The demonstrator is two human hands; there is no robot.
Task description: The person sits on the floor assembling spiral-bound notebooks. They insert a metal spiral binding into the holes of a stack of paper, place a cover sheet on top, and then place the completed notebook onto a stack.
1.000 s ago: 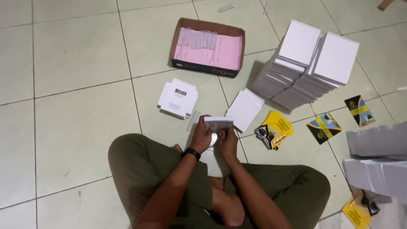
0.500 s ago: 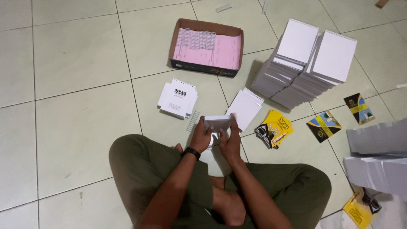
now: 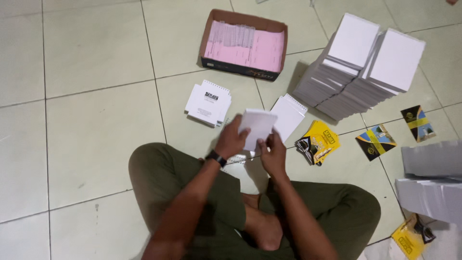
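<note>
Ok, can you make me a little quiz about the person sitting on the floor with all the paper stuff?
1. Multiple choice: what do the left hand and right hand hold together? A) a white notepad B) a yellow cover C) a pink sheet
2. True or false: the cardboard box holds pink sheets.
3. Fill in: the two tall stacks of white pads stand to the ____ of the cardboard box.

Key:
1. A, the white notepad
2. True
3. right
</note>
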